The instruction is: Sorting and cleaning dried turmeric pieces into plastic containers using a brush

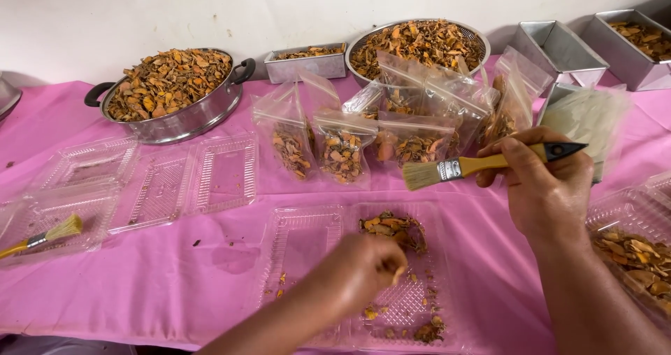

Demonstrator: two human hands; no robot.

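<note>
right hand [542,187] gripping paintbrush [482,165], left hand [367,264] over clear tray [363,278]

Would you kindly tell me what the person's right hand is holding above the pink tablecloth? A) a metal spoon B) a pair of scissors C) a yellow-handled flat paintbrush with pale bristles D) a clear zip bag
C: the right hand grips a yellow-handled flat paintbrush, bristles pointing left, above the open clear plastic clamshell tray where the left hand pinches orange dried slices.
</note>
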